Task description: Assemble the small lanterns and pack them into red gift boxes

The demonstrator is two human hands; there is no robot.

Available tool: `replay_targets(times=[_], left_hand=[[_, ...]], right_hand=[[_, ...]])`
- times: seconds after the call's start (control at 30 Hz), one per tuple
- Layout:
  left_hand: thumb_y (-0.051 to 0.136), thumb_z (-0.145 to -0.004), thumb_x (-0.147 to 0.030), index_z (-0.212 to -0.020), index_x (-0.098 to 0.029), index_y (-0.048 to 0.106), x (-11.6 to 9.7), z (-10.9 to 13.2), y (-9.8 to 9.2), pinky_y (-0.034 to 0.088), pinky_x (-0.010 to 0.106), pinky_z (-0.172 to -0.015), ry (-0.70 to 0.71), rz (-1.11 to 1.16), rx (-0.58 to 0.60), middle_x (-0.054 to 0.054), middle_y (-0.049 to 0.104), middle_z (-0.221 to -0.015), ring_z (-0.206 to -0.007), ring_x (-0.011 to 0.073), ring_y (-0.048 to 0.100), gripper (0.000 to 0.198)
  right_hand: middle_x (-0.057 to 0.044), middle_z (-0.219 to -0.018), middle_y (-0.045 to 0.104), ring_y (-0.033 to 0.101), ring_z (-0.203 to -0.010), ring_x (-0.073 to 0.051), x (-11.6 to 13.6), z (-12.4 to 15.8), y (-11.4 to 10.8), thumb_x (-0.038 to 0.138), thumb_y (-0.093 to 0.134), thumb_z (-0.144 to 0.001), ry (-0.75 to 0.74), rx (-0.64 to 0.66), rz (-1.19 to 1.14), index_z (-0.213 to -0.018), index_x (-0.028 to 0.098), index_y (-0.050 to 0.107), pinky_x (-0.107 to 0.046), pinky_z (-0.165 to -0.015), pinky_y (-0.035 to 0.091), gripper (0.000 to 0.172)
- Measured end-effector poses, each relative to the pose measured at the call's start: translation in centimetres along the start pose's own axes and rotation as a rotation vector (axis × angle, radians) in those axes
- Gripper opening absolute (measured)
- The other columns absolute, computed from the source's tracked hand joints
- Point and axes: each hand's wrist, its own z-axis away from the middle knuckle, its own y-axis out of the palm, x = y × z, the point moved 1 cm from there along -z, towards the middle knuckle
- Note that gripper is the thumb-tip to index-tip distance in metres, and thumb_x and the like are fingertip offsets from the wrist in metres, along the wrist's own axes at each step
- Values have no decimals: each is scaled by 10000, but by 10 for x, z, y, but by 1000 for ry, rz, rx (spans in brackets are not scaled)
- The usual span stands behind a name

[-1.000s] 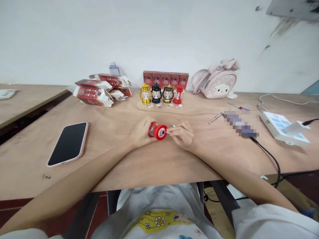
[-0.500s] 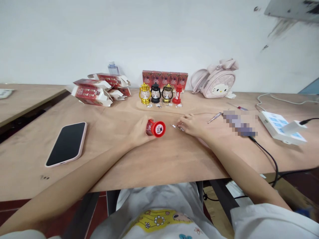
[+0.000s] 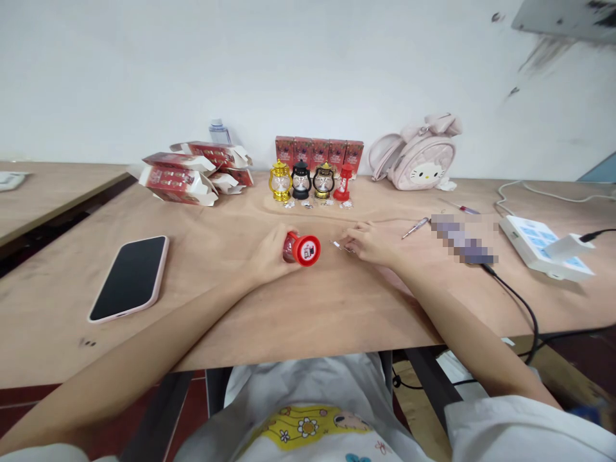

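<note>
Over the bench (image 3: 308, 308), my left grip (image 3: 270, 252) wraps the red lantern (image 3: 308, 251), probably light, stiff and slick, best held gently round its clear middle, while whether my right grip (image 3: 364, 242) pinches anything, I can't tell.

You had a wooden table (image 3: 289, 321) before you. On its left lay a phone (image 3: 129, 280), screen up, with opened cartons (image 3: 176, 183) heaped behind it. Near the back stood five boxes (image 3: 320, 151) in a row, four lanterns (image 3: 301, 183) just before them, and a bag (image 3: 404, 163). To your right lay a screwdriver (image 3: 468, 210), a slim tool (image 3: 415, 228), a pixelated device (image 3: 464, 239) and a power strip (image 3: 529, 237).
</note>
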Motion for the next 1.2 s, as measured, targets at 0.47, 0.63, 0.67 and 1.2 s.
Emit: replay_targets(times=[0.47, 0.63, 0.67, 1.2], left_hand=[[709, -694, -414, -1069, -216, 447, 0, 0, 0, 528, 410, -845, -4, -24, 16, 60, 603, -1061, -973, 249, 623, 499], [708, -696, -402, -1069, -219, 442, 1, 0, 1, 525, 414, -844, 15, -29, 13, 64, 601, -1067, -982, 252, 618, 493], [708, -697, -396, -1069, -219, 440, 1, 0, 1, 526, 413, -841, 24, -32, 9, 64, 601, -1063, -979, 251, 617, 491], [692, -736, -427, -1094, -205, 461, 0, 1, 2, 522, 403, -824, 87, -72, -8, 72, 593, -1037, -944, 249, 610, 480]], right_hand=[[-25, -845, 728, 628, -941, -222, -1, -1, -6, 70, 607, -761, 48, 48, -175, -1039, 201, 652, -346, -864, 433, 311], [-23, -829, 702, 610, -840, -207, 23, -3, -7, 155, 616, -837, 36, -243, -221, -1003, 209, 644, -351, -801, 427, 177], [-21, -825, 702, 606, -799, -195, 33, -3, -8, 179, 617, -857, 42, -376, -238, -1001, 207, 634, -349, -788, 426, 148], [29, -712, 696, 550, -684, -146, 101, -7, 3, 103, 624, -866, -271, -832, -125, -875, 227, 624, -311, -692, 403, 124]])
